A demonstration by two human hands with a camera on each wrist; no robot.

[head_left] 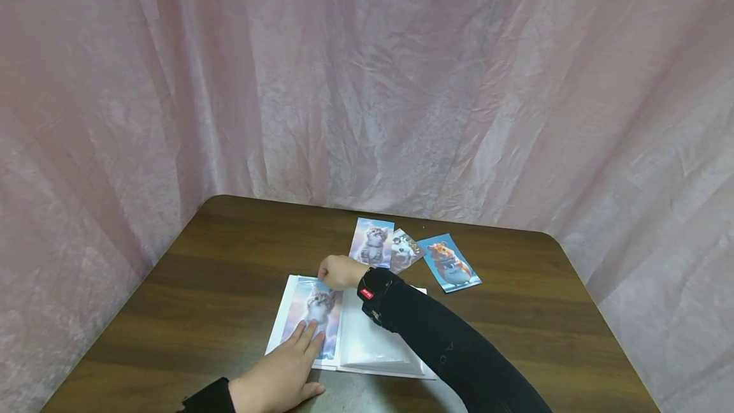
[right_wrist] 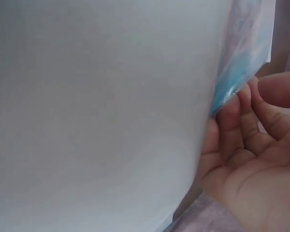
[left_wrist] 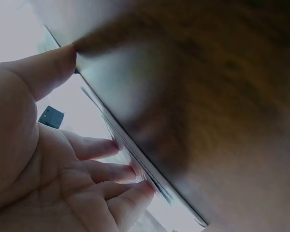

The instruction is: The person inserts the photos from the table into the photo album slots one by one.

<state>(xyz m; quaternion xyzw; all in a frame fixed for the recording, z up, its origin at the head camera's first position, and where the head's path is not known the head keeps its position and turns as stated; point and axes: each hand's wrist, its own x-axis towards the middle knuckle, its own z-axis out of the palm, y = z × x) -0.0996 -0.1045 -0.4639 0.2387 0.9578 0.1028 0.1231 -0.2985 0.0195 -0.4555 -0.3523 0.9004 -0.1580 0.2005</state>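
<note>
A photo album (head_left: pixel 276 330) lies spread on the table. Its left page carries a kitten picture (head_left: pixel 318 306), and the right page shows a milky clear pocket (head_left: pixel 373 343). My left hand (head_left: pixel 281 365) lies over the lower part of the kitten picture with fingers extended and touching it, thumb spread near the album's bottom edge. Across the album reaches my right hand (head_left: pixel 342 272), its fingertips at the top edge of the kitten picture's page. In the right wrist view, bent fingers (right_wrist: pixel 229 116) touch the blue corner of the sleeve (right_wrist: pixel 239 72), with the thumb held apart.
Behind the album lie another kitten picture (head_left: pixel 373 241), a partly covered grey animal picture (head_left: pixel 406 250) and a blue hamster picture (head_left: pixel 450 263). The brown wooden table (head_left: pixel 516 311) reaches back to a pink curtain (head_left: pixel 344 81).
</note>
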